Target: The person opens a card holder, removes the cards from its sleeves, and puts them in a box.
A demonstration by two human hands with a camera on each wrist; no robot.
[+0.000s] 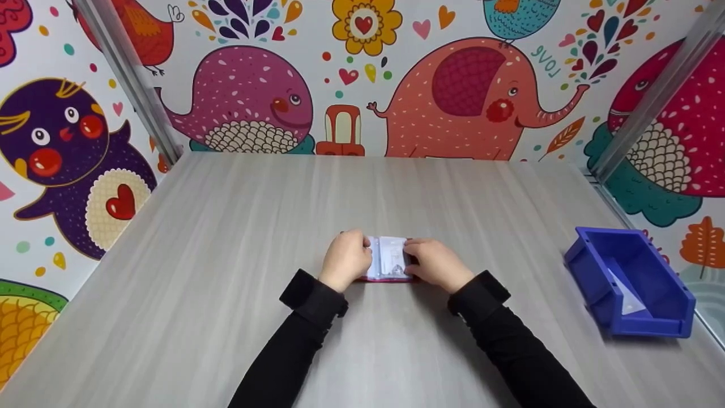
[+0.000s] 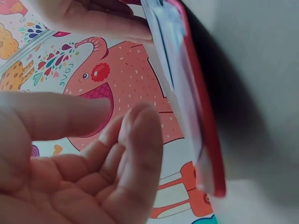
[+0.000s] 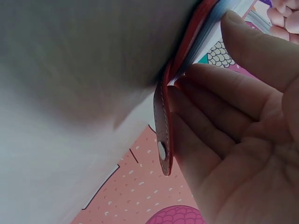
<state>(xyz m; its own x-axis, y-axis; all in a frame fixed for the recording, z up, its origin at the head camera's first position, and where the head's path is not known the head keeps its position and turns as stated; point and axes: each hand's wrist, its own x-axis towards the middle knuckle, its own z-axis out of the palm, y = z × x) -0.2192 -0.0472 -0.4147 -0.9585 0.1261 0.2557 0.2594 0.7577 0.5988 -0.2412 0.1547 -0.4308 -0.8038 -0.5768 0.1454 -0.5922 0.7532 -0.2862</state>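
Observation:
A red card holder [image 1: 388, 280] with clear sleeves [image 1: 393, 256] lies spread open on the table. Its strap [image 3: 162, 126], with a metal snap, sticks out at the right end. Over the left end is my left hand [image 1: 346, 259], fingers loosely bent; a gap shows between thumb and forefinger in the left wrist view, with nothing in it. My right hand [image 1: 439, 263] rests at the right end. Its thumb and forefinger touch the sleeve edge apart from each other, the other fingers lying fairly straight beside the strap. The sleeves' contents look pale and blurred.
A blue plastic bin [image 1: 628, 283] stands on the table [image 1: 226, 255] at the right, with a white, flat piece [image 1: 630, 297] inside. Patterned wall panels [image 1: 351, 73] with cartoon animals border the table at the back and sides.

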